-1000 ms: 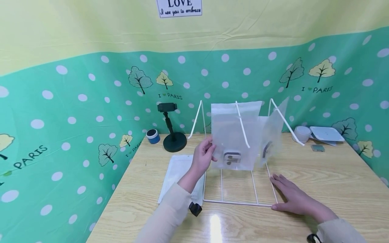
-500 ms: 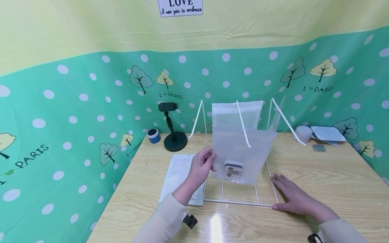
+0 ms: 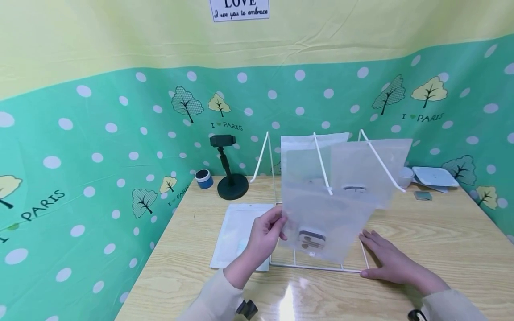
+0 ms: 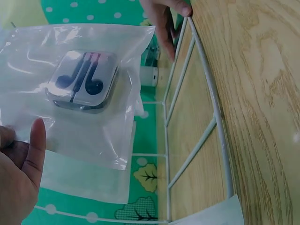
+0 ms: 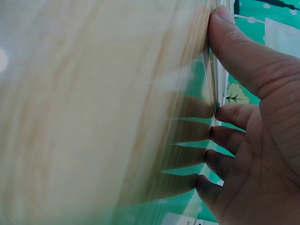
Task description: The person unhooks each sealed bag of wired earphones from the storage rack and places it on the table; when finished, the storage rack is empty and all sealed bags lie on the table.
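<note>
The left hand (image 3: 263, 229) grasps a translucent plastic pouch (image 3: 335, 218), pinching its left edge between thumb and fingers. The pouch extends to the right of the grip, tilted, above the base of a white wire display rack (image 3: 315, 267). Wired earphones in a square clear case (image 4: 82, 79) lie inside the pouch, just right of the pinch point. The middle prong (image 3: 323, 163) crosses in front of the pouch's upper part; whether it passes through the pouch cannot be told.

The right hand (image 3: 383, 258) grasps nothing: its fingers are extended and spread, and it rests at the right front corner of the rack base, with the thumb at the corner. It is located right of the grip, apart from the pouch.

Beyond and above the grip, a second pouch (image 3: 299, 156) hangs at the middle prong. Farther right, a third pouch (image 3: 349, 162), also containing a case, hangs at the right prong (image 3: 383, 161); its lower part is overlapped by the grasped pouch. The left prong (image 3: 259, 156) stands above and beyond the grip.

Left of the grip, a flat white pouch (image 3: 237, 232) lies on the wood-grain table (image 3: 180, 249), partly covered by the left hand. Beyond it stand a black phone holder (image 3: 233, 186) and a blue jar (image 3: 204, 179).
</note>
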### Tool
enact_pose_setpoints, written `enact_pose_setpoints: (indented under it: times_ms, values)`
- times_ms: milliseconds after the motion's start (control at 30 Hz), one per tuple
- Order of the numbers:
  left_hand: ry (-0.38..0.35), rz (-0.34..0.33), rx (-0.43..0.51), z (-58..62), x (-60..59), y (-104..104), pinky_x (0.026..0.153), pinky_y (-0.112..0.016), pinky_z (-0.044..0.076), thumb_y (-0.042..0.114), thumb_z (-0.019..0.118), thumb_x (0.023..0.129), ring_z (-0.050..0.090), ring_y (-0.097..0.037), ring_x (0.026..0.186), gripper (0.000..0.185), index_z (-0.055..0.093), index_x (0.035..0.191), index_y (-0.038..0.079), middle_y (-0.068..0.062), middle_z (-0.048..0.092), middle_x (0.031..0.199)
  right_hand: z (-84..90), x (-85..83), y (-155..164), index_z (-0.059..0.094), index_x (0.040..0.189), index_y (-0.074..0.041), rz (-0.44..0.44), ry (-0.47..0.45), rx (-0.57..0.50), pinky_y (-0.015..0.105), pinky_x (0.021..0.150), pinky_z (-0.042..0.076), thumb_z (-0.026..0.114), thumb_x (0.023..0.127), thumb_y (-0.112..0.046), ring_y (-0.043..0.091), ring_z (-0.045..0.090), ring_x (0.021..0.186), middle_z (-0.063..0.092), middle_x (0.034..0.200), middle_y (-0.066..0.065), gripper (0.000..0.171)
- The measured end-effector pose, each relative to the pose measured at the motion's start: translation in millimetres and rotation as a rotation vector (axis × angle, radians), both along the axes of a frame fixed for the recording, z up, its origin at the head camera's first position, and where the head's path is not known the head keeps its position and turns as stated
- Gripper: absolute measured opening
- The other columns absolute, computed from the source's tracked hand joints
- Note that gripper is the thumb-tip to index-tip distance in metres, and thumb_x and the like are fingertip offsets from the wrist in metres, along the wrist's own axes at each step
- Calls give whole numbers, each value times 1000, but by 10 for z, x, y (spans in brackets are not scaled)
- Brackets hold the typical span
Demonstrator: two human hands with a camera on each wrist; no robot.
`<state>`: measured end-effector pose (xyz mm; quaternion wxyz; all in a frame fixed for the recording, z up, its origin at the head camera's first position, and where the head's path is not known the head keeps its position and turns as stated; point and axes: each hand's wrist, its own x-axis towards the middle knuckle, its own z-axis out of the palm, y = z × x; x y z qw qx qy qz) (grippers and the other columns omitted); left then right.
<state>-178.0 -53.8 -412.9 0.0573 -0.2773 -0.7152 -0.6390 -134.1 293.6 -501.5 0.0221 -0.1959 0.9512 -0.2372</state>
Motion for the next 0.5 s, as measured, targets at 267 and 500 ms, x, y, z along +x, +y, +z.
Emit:
enact_pose_setpoints:
  times_ms: [267,500]
  values:
    - [105,-38,86,26,79,-53,50,-33,55,-4,53,97,64,-24,69,23,63,118,-2,-22,70,104,-3,-8,3,43,139,11,4,1,3,69,100,28,77,74,-54,57,27,132,34,145,35,98]
    - [92,-76,149,106,112,-144,48,-33,54,-7,54,95,61,-14,70,22,59,116,-7,-30,66,99,-3,-4,-8,45,137,11,-1,-3,4,68,100,29,78,73,-53,57,27,132,34,144,36,97]
